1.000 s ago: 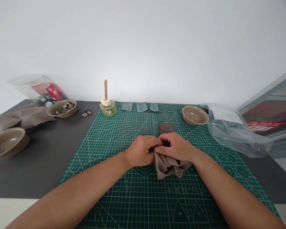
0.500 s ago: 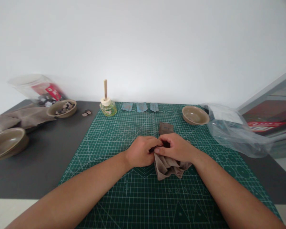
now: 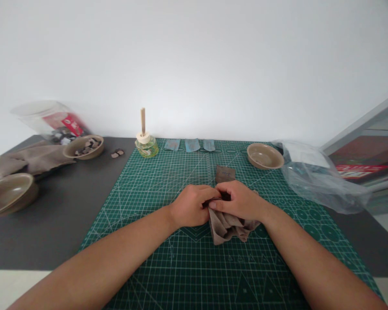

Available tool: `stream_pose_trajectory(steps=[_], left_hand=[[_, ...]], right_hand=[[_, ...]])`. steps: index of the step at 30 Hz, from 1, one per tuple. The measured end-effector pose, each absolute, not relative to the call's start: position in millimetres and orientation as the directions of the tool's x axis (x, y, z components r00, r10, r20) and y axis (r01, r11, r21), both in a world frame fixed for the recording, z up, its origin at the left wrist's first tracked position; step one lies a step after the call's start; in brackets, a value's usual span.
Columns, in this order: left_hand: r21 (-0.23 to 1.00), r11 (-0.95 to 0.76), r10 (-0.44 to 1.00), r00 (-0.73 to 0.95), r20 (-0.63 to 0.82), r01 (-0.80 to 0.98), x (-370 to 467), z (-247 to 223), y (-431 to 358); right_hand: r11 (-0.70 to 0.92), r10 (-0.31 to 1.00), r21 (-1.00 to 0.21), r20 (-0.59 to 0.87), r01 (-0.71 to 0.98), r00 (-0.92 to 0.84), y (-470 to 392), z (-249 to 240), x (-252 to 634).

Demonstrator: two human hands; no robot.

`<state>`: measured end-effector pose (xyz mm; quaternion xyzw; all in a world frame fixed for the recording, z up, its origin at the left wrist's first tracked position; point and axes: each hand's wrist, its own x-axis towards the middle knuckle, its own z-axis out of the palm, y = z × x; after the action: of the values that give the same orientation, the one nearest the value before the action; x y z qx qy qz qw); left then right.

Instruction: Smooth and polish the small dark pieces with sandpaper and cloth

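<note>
A crumpled brown cloth (image 3: 228, 226) hangs in folds beneath my right hand (image 3: 239, 199), whose thumb and fingers pinch its upper edge. My left hand (image 3: 194, 206) is closed at the same edge, its fingertips meeting those of my right hand; what lies between them is mostly hidden. Just beyond the hands a small dark brown square (image 3: 225, 173) with faint marks lies on the green cutting mat (image 3: 148, 185).
Three pale blue pieces (image 3: 192, 145) lie at the mat's back edge, beside a reed diffuser (image 3: 147, 146). Bowls stand at right (image 3: 265, 156) and left (image 3: 9, 193), one holding scraps (image 3: 87, 147). A clear plastic bag (image 3: 320, 176) lies right, folded cloth (image 3: 35, 158) left.
</note>
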<state>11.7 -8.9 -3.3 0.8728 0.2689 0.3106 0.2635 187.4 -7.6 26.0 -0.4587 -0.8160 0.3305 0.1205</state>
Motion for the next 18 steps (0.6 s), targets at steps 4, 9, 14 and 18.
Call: stream_pose_trajectory(steps=[4, 9, 14, 18], left_hand=[[0.625, -0.717, 0.631, 0.668, 0.394, 0.309, 11.8, -2.5, -9.1], [0.621, -0.719, 0.633, 0.663, 0.400, 0.312, 12.0, -1.8, -9.4], [0.626, -0.717, 0.632, 0.663, 0.401, 0.306, 11.8, -2.3, -9.2], [0.625, -0.714, 0.635, 0.669, 0.387, 0.317, 11.5, -2.5, -9.0]], right_hand=[[0.366, 0.826, -0.651, -0.102, 0.665, -0.555, -6.5, 24.1, 187.7], [0.359, 0.828, -0.653, -0.107, 0.667, -0.550, -6.9, 25.9, 187.4], [0.351, 0.828, -0.659, -0.113, 0.665, -0.549, -7.9, 28.0, 187.2], [0.359, 0.826, -0.661, -0.104, 0.659, -0.554, -7.6, 26.1, 187.4]])
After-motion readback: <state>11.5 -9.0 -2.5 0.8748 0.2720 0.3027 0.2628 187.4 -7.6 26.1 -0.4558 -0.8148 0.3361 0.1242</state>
